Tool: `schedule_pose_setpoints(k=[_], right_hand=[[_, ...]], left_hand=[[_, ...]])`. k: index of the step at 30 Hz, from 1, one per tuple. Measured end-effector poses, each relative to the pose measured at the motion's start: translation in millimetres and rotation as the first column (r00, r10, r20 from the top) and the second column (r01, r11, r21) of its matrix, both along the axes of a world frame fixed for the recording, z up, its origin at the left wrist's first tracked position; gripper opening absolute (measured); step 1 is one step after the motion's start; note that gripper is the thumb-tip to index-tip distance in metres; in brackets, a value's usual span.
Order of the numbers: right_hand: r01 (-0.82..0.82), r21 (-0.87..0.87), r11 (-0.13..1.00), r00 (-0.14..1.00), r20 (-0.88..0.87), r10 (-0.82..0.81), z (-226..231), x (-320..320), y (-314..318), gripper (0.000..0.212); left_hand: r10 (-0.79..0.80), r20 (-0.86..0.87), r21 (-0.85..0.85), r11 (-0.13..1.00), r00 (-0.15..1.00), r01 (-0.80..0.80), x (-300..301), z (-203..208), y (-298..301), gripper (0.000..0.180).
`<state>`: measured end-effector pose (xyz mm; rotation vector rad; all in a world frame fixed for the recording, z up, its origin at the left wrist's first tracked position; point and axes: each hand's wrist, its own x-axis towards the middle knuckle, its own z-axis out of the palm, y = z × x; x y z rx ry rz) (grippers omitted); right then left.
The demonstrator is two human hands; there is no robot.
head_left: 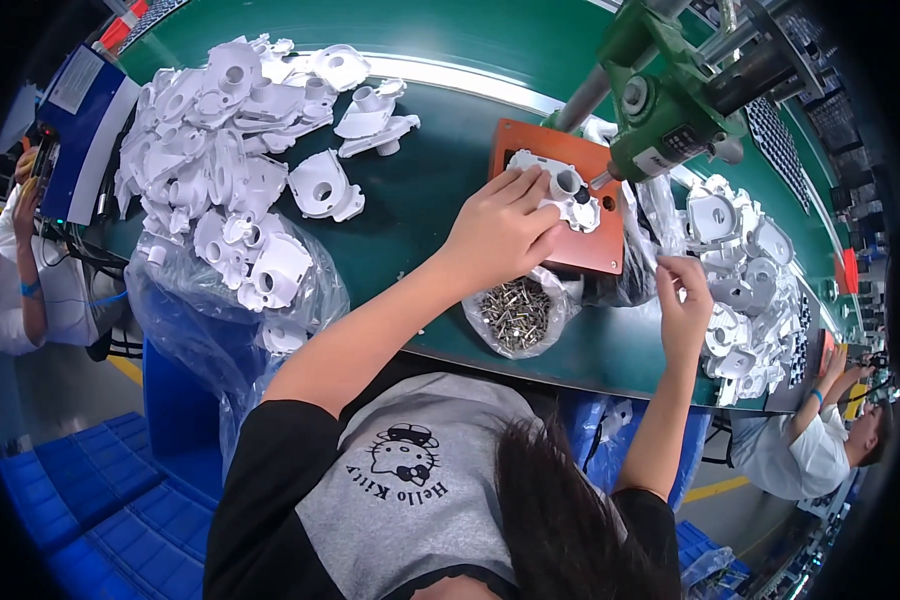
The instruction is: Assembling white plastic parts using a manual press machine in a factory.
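Note:
My left hand [508, 226] lies over a white plastic housing part [562, 182], its fingers bent onto the part's near left side and holding it. The part rests on an orange block [570, 250] under the tip of a green press [660, 130]. A round tube stands up from it, with a small black piece beside that. To the right of the block, my right hand [684, 300] hovers with thumb and forefinger brought together. Whatever they pinch is too small to make out. Below my left hand sits a clear bag of small metal pins [515, 318].
A large heap of white plastic parts [210, 150] covers the left of the green table [420, 150], beside a blue box [82, 130]. More white parts [745, 290] are piled at the right. A blue bin [185, 390] stands below. Other people work at both sides.

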<state>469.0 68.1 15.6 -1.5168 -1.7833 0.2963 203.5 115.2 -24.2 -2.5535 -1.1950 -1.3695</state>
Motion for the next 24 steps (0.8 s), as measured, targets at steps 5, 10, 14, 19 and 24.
schedule_pose_setpoints(k=[5,10,14,19,24], right_hand=[[0.013,-0.025,1.0,0.998,0.059,-0.011,-14,-1,4,0.012],[-0.02,0.053,0.998,0.953,0.304,0.003,-22,-14,31,0.013],[-0.004,0.03,1.0,0.924,0.382,-0.008,-32,-14,43,0.016],[0.031,-0.025,0.999,0.91,0.415,-0.018,-35,-13,51,0.014],[0.084,-0.18,0.98,0.904,0.428,0.001,-21,-16,59,0.016]], left_hand=[[-0.009,-0.01,-0.007,1.0,1.0,0.009,1,1,0,0.014],[-0.01,0.001,0.013,1.0,1.0,0.01,2,1,1,0.012],[-0.012,0.019,0.012,1.0,1.0,0.012,2,1,0,0.011],[-0.012,0.017,0.018,1.0,1.0,0.011,2,2,0,0.01],[-0.011,0.018,0.027,1.0,1.0,0.011,2,0,1,0.01]])
